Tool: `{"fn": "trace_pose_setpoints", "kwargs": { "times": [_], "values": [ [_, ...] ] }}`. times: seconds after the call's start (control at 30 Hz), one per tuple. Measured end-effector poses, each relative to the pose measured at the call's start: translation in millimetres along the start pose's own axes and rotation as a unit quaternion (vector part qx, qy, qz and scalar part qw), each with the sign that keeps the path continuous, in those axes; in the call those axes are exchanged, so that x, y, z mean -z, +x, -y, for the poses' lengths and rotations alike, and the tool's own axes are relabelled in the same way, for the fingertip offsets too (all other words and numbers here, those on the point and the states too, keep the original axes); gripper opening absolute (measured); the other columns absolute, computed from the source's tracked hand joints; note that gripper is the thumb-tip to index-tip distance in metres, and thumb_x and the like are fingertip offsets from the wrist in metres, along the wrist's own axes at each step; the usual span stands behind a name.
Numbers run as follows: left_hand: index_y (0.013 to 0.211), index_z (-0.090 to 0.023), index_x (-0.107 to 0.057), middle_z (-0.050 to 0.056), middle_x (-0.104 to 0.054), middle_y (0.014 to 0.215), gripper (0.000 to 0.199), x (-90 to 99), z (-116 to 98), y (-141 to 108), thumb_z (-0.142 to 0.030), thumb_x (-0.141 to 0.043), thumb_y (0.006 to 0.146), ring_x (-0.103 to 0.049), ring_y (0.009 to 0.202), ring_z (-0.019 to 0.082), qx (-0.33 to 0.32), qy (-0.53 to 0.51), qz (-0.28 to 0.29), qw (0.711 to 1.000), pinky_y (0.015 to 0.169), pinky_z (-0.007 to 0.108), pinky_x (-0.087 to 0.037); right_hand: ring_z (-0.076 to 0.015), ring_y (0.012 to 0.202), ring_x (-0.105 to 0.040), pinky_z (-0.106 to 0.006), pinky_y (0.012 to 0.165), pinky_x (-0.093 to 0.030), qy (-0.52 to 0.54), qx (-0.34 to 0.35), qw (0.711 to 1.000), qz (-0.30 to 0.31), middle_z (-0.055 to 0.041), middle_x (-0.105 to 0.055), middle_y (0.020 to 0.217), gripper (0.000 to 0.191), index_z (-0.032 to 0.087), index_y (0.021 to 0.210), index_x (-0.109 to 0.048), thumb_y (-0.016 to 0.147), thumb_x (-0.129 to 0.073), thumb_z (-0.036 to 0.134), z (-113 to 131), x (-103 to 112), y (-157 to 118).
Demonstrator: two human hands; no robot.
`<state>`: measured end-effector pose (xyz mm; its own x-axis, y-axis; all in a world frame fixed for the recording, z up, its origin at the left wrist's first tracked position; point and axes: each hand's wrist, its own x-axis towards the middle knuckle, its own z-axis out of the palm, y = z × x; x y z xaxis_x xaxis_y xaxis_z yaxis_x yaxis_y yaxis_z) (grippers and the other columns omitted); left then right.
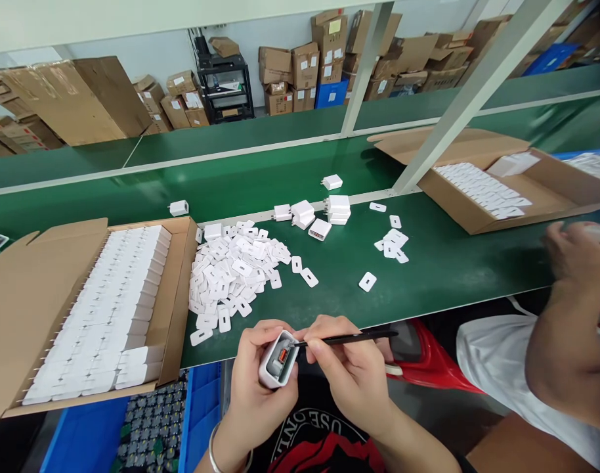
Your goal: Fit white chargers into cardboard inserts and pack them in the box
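Note:
In my left hand [248,387] is a white charger housing [267,373], its uncovered end tilted up toward me. An orange USB port [283,355] and grey parts show inside it. The fingers of my right hand [352,374] pinch slim black tweezers [362,337], whose tip meets the housing's upper right rim. Whether the tip grips anything is too small to tell. On the green bench beyond my hands lies a heap of flat white end covers [241,266], each with a slot. Several white chargers [302,213] stand behind it.
At left, an open carton [176,315] holds rows of white chargers; another carton [457,207] stands at far right. Loose covers [392,244] lie right of centre. Below the bench, a blue bin [201,407] contains circuit parts. A co-worker's hand [578,256] is at right.

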<state>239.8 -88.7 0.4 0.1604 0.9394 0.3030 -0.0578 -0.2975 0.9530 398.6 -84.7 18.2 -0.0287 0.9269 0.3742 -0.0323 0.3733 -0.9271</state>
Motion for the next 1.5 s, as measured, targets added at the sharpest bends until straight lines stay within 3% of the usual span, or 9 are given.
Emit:
{"fn": "trace_pose_setpoints", "kwargs": {
  "times": [0.23, 0.3, 0.37, 0.5, 0.63, 0.83, 0.97, 1.2, 1.5],
  "values": [
    [0.122, -0.027, -0.049, 0.007, -0.062, 0.115, 0.031, 2.1, 4.1, 2.1, -0.013, -0.057, 0.097, -0.066, 0.091, 0.015, 0.027, -0.020, 0.001, 0.999, 0.082, 0.031, -0.056, -0.0156, 0.073, -0.065, -0.032, 0.069, -0.056, 0.099, -0.021, 0.991, -0.085, 0.0012, -0.061, 0.081, 0.012, 0.027, 0.105, -0.066, 0.105, -0.054, 0.028, -26.1, 15.0, 15.8],
    [0.122, -0.027, -0.048, 0.007, -0.063, 0.117, 0.028, 3.7, 6.7, 1.3, -0.016, -0.057, 0.098, -0.065, 0.090, 0.015, 0.058, -0.018, -0.003, 0.998, 0.083, 0.031, -0.055, -0.0176, 0.080, -0.066, -0.035, 0.077, -0.057, -0.007, -0.008, 0.991, -0.136, -0.0005, -0.063, 0.086, 0.014, 0.027, 0.107, -0.068, 0.104, -0.055, 0.028, -47.4, 33.3, 31.1],
    [0.122, -0.026, -0.048, 0.007, -0.063, 0.117, 0.026, 5.7, 10.7, -0.5, -0.020, -0.058, 0.099, -0.065, 0.090, 0.015, 0.088, -0.019, -0.010, 0.996, 0.083, 0.031, -0.054, -0.0222, 0.093, -0.066, -0.039, 0.085, -0.056, -0.190, 0.014, 0.978, -0.087, -0.0061, -0.068, 0.100, 0.017, 0.025, 0.106, -0.071, 0.102, -0.055, 0.026, -72.6, 57.7, 49.4],
    [0.123, -0.026, -0.049, 0.007, -0.063, 0.115, 0.028, 11.3, 22.5, -4.5, -0.029, -0.061, 0.098, -0.063, 0.091, 0.017, 0.127, -0.033, -0.028, 0.991, 0.081, 0.031, -0.053, -0.0298, 0.108, -0.065, -0.044, 0.091, -0.055, -0.495, 0.018, 0.864, 0.083, -0.0150, -0.069, 0.116, 0.041, 0.018, 0.121, -0.071, 0.095, -0.041, 0.006, -117.8, 106.8, 80.3],
    [0.138, -0.025, -0.048, 0.009, -0.061, 0.120, 0.054, 15.6, 36.4, -4.7, -0.046, -0.067, 0.092, -0.060, 0.106, 0.022, 0.148, -0.048, -0.044, 0.987, 0.090, 0.035, -0.052, -0.0316, 0.118, -0.060, -0.046, 0.094, -0.052, -0.607, 0.027, 0.783, 0.133, -0.0160, -0.063, 0.136, 0.055, 0.019, 0.130, -0.069, 0.091, -0.037, -0.002, -131.9, 121.6, 88.0],
    [0.136, -0.024, -0.051, 0.010, -0.059, 0.127, 0.050, 11.2, 54.3, 0.9, -0.057, -0.050, 0.099, -0.057, 0.119, 0.024, 0.171, -0.084, -0.106, 0.976, 0.104, 0.038, -0.044, -0.0309, 0.098, -0.060, -0.044, 0.083, -0.049, -0.580, 0.044, 0.808, 0.094, -0.0149, -0.067, 0.107, 0.028, 0.016, 0.113, -0.070, 0.102, -0.055, 0.037, -128.6, 72.1, 64.7],
    [0.134, -0.026, -0.045, 0.009, -0.058, 0.124, 0.045, 11.1, 65.3, 0.0, -0.048, -0.061, 0.098, -0.060, 0.103, 0.020, 0.136, -0.023, -0.081, 0.987, 0.090, 0.033, -0.049, -0.0287, 0.091, -0.061, -0.040, 0.078, -0.046, -0.563, 0.009, 0.825, 0.052, -0.0120, -0.067, 0.097, 0.015, 0.016, 0.102, -0.067, 0.097, -0.060, 0.029, -136.1, 48.3, 57.2],
    [0.140, -0.027, -0.042, 0.010, -0.049, 0.135, 0.053, 16.6, 73.4, -6.4, -0.040, -0.067, 0.095, -0.055, 0.122, 0.024, 0.131, 0.035, -0.081, 0.987, 0.106, 0.039, -0.045, -0.0198, 0.089, -0.064, -0.034, 0.080, -0.054, -0.246, -0.042, 0.967, 0.055, -0.0037, -0.066, 0.097, 0.011, 0.022, 0.102, -0.066, 0.091, -0.066, 0.020, -79.8, 21.9, 43.9],
    [0.131, -0.026, -0.055, 0.009, -0.050, 0.133, 0.037, 12.5, 82.9, -6.1, -0.048, -0.042, 0.104, -0.046, 0.131, 0.026, 0.075, 0.007, -0.136, 0.988, 0.114, 0.043, -0.038, -0.0223, 0.090, -0.059, -0.039, 0.076, -0.055, -0.267, 0.082, 0.956, 0.093, -0.0068, -0.062, 0.097, 0.025, 0.024, 0.121, -0.069, 0.096, -0.064, 0.020, -48.3, -16.6, 16.2]
  ]
}}
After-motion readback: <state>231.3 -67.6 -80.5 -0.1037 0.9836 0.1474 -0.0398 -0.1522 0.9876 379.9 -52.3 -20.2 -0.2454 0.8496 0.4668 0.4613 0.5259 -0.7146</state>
